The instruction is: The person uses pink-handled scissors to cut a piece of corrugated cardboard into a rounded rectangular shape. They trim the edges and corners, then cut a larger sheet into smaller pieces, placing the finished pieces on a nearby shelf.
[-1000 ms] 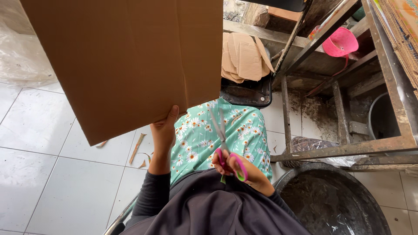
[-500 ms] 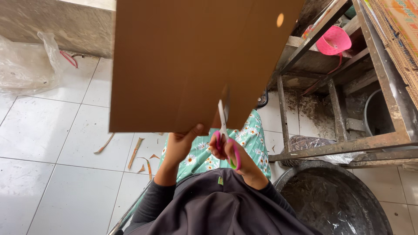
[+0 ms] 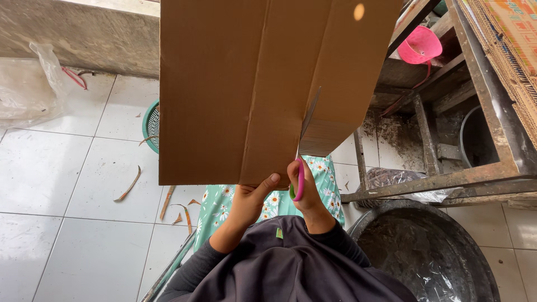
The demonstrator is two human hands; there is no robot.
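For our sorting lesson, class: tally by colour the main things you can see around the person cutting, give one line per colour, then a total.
Brown: 1, the cardboard sheet
Pink: 2, the scissors in the right hand and the bucket
Green: 1, the basket
Dark grey: 1, the basin
Clear: 1, the plastic bag
Total: 6
The left hand holds the sheet's lower edge.

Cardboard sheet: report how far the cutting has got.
Done: the scissors have cut partway up the cardboard sheet from its bottom edge; trimmed strips lie on the floor. In hand: left hand steadies the sheet, right hand works the scissors. Left: the uncut upper part.
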